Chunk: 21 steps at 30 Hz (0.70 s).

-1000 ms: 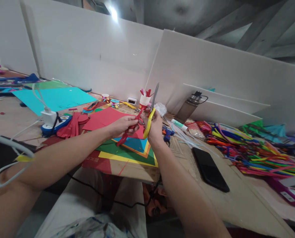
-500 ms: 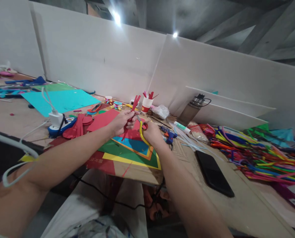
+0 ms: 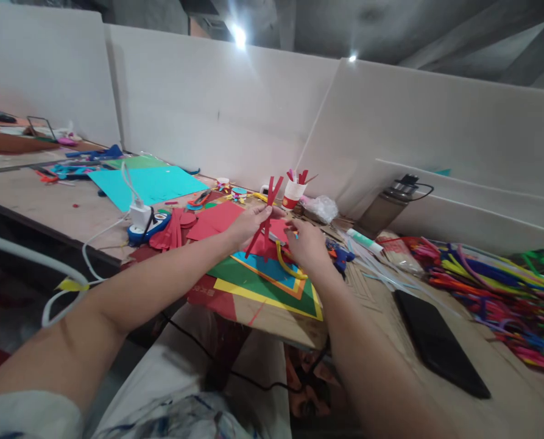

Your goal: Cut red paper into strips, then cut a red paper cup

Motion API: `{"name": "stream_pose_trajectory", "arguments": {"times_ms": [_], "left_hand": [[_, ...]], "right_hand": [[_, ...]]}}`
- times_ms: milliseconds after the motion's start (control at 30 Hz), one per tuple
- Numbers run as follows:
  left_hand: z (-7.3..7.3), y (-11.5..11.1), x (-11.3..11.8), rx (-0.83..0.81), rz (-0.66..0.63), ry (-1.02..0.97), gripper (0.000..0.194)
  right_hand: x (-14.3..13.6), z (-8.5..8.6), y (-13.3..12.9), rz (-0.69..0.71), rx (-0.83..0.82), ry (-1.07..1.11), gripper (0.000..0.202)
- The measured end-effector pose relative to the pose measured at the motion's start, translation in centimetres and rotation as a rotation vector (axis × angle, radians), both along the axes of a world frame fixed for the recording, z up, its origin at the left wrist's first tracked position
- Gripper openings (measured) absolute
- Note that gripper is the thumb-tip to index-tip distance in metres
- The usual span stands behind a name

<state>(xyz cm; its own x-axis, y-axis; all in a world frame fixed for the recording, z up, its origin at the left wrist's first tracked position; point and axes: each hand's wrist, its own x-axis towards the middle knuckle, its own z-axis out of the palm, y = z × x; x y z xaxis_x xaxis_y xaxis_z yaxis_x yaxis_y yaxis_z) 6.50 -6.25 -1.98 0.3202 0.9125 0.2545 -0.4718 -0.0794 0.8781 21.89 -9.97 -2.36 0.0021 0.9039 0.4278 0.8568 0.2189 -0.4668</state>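
Note:
Closed round crossed red paper strips [image 3: 270, 227], my left hand [image 3: 253, 224] holds them upright above the red sheets [image 3: 221, 217]. To its right, my right hand [image 3: 307, 244] has its fingers bent and apart, with nothing in them. Yellow-handled scissors [image 3: 286, 263] lie between the hands, on the stacked blue, orange, green and yellow sheets [image 3: 272, 290]. More cut red strips [image 3: 173, 228] are piled left of the sheets. Behind the hands stands a paper cup [image 3: 293, 194] with red pieces in it.
A black phone [image 3: 440, 341] and coloured pipe cleaners [image 3: 518, 305] lie at the right. A dark bottle [image 3: 387, 204], a glue stick [image 3: 364, 240] and a blue glue gun [image 3: 343, 258] are behind. A power strip [image 3: 148, 228] and a cyan sheet [image 3: 150, 185] are at the left.
My right hand has let go of the scissors, which now rest on the sheets. The red strips have spread into a cross. The view has turned left.

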Motion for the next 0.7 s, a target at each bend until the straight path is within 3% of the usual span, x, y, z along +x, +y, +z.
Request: {"name": "stream_pose_trajectory", "arguments": {"times_ms": [100,233,333,700], "left_hand": [[0.1,0.1,-0.1,0.045,-0.007,-0.023,0.023],[0.0,-0.5,0.1,-0.037,-0.16,-0.031,0.016],[-0.1,-0.8,0.4,-0.07,-0.195,-0.032,0.017],[-0.5,-0.5,0.1,-0.07,-0.253,0.002,0.024]], "right_hand": [[-0.9,0.1,0.1,0.236,-0.016,0.401,0.03],[-1.8,-0.4,0.3,0.393,-0.007,0.627,0.023],[-1.9,-0.7,0.4,0.393,0.0,0.708,0.018],[-2.7,-1.3,0.5,0.365,-0.251,0.934,0.03]]}}
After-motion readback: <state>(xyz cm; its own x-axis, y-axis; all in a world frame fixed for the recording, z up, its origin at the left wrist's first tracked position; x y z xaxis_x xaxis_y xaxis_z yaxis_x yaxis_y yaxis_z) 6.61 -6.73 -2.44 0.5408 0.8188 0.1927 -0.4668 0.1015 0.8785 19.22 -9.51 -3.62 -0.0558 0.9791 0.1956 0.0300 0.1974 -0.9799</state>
